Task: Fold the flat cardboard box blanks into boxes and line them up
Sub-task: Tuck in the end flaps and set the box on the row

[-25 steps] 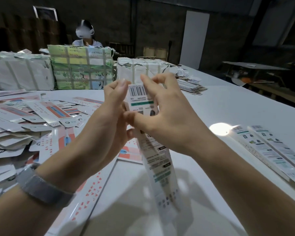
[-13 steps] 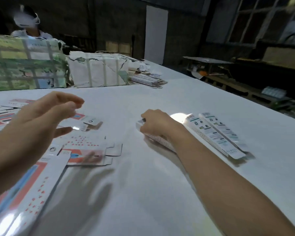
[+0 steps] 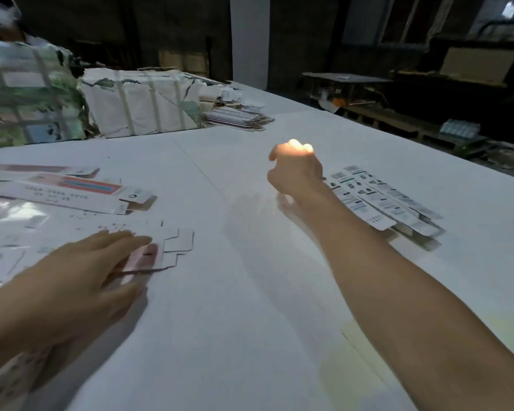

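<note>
Folded boxes (image 3: 383, 200) just beside empty, loosely curled right hand (image 3: 297, 173)

**Two bare arms, smeared by blur**

Bare on both sides, from fingertips back to the frame edge. Left grip (image 3: 72, 277) broad and close to the lens, outline softened by blur, fingers (image 3: 125, 238) long and smooth, nails too smeared to make out. Left forearm (image 3: 0, 327) seen only as a short uncovered stretch at the lower left corner. Right grip (image 3: 294, 173) smaller in view, knuckles (image 3: 297, 147) washed out by a bright warm patch of light. Right forearm (image 3: 398, 277) long and slender, uncovered all the way to the lower right corner, widening toward the lens, edges faintly blurred near the wrist.
</note>
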`<state>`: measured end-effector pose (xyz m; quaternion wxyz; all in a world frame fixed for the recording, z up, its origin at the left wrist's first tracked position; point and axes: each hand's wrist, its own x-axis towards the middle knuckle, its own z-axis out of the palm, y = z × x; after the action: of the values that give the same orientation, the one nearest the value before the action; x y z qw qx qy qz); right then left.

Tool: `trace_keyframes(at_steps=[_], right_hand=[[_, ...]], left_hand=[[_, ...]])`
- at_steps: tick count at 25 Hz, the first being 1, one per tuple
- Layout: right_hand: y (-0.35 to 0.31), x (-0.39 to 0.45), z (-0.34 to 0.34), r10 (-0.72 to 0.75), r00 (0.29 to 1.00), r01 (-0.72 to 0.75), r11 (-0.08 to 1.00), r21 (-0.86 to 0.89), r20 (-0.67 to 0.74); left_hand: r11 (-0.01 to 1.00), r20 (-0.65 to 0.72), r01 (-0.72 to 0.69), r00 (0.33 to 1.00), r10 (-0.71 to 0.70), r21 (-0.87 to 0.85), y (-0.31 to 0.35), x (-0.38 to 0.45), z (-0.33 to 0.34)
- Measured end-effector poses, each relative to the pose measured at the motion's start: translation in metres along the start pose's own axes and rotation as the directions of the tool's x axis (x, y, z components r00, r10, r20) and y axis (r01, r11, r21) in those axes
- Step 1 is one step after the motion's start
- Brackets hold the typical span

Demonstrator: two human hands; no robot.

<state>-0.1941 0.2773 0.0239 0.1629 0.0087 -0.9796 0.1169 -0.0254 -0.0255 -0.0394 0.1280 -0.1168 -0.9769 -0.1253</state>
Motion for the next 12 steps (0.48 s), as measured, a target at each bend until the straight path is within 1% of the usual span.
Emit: trace_keyframes(at_steps=[1,2,4,7,8,10,12], right_hand=[[-0.013,0.0,-0.004,-0.077,0.997,0.076,0.995,0.061,0.014],[-0.029,-0.005,-0.007,-0.137,0.99,0.131,0.982,0.133,0.04],[-0.061,-0.018,-0.012,-0.256,0.965,0.232,0.938,0.259,0.062],[-0.096,-0.043,-0.024,-0.442,0.897,0.415,0.84,0.35,-0.002],[-0.105,-0.052,-0.028,-0.49,0.871,0.464,0.804,0.371,-0.029],[-0.114,-0.064,-0.037,-0.535,0.841,0.516,0.749,0.416,-0.08],[-0.121,-0.074,-0.043,-0.557,0.824,0.531,0.696,0.482,-0.103]], left_hand=[[0.999,-0.013,-0.003,1.0,0.004,0.046,0.0,0.002,0.0],[0.992,-0.037,-0.046,0.998,0.051,0.118,-0.003,0.002,0.001],[0.97,-0.071,-0.072,0.993,0.09,0.231,0.002,0.003,-0.002],[0.914,-0.024,-0.205,0.974,0.227,0.351,0.015,0.0,-0.008],[0.898,0.019,-0.235,0.969,0.246,0.373,0.022,-0.002,-0.013],[0.89,0.079,-0.229,0.973,0.216,0.393,0.032,-0.003,-0.016],[0.897,0.018,-0.197,0.978,0.207,0.396,0.039,-0.003,-0.023]])
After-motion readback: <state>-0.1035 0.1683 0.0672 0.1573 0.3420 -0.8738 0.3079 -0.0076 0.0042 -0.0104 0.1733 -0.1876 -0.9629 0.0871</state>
